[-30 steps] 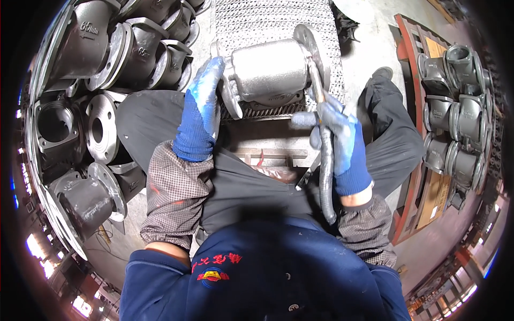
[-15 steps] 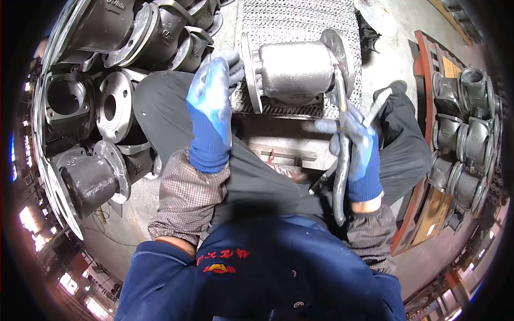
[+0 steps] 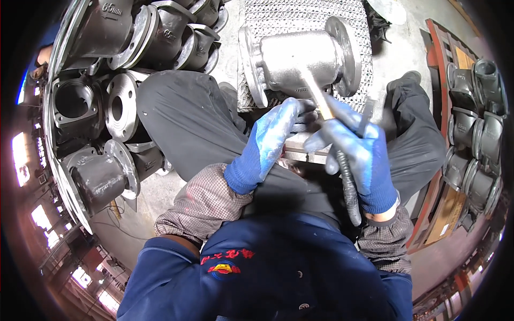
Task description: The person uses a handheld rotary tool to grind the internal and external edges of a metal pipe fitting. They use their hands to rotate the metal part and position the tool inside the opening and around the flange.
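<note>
Casting (image 3: 300,53), grey metal w/ a round flange at each end, lies on its side on a mesh-topped surface (image 3: 305,13), just ahead of L hand (image 3: 272,140) & R hand (image 3: 356,150), both in blue gloves. R hand is clamped on a slim rod tool (image 3: 317,95); its dark ribbed tail (image 3: 349,192) runs back past the palm toward the wearer. Bright tip overlaps casting's near side; can't tell if it touches. Dark blurred strip (image 3: 367,115) sticks up by R knuckles, kind unclear. L hand is just left of R, fingers loosely apart & partly bent; contact btwn hands can't be told. Well left of L hand: stacked dark valve bodies (image 3: 99,182). Well right of R hand: grey fittings (image 3: 486,142) in rows, w/ a red-edged pallet (image 3: 442,75).
</note>
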### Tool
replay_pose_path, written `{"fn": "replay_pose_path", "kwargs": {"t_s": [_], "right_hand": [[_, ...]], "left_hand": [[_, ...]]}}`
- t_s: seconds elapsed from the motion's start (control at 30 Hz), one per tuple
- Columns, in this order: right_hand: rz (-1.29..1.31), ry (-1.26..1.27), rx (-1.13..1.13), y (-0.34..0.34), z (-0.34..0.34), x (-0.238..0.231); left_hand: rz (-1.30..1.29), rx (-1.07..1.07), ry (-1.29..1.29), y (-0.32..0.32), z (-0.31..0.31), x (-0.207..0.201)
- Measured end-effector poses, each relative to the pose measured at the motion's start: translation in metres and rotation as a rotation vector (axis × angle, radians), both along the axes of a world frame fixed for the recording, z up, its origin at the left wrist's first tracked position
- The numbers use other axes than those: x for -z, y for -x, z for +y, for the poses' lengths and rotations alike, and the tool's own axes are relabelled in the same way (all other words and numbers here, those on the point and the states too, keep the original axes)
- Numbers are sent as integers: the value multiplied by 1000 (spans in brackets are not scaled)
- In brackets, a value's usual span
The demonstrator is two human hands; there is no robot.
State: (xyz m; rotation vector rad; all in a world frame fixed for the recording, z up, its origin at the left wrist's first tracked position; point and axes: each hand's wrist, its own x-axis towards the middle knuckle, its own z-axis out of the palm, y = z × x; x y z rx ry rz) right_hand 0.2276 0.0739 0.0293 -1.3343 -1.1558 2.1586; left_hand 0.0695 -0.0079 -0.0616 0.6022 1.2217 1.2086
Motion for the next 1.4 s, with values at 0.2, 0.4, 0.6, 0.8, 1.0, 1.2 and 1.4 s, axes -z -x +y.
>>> {"fn": "replay_pose_path", "kwargs": {"t_s": [0.2, 0.4, 0.6, 0.8, 1.0, 1.2, 1.4], "right_hand": [[-9, 18, -198, 15, 12, 27], [-27, -24, -246, 22, 11, 45], [7, -19, -207, 28, 5, 39], [31, -85, -99, 37, -8, 42], [-22, -153, -116, 36, -17, 46], [-25, -188, -98, 39, -16, 47], [41, -399, -62, 39, -22, 61]], "left_hand": [[186, -88, -180, -6, 5, 3], [874, -112, -399, 3, 15, 27], [59, -41, 123, 6, 28, 1], [190, -70, 29, 10, 36, -13], [175, -167, 4, 3, 33, -15], [388, -122, -97, 8, 35, -11], [385, -86, -132, 7, 31, -13]]}}
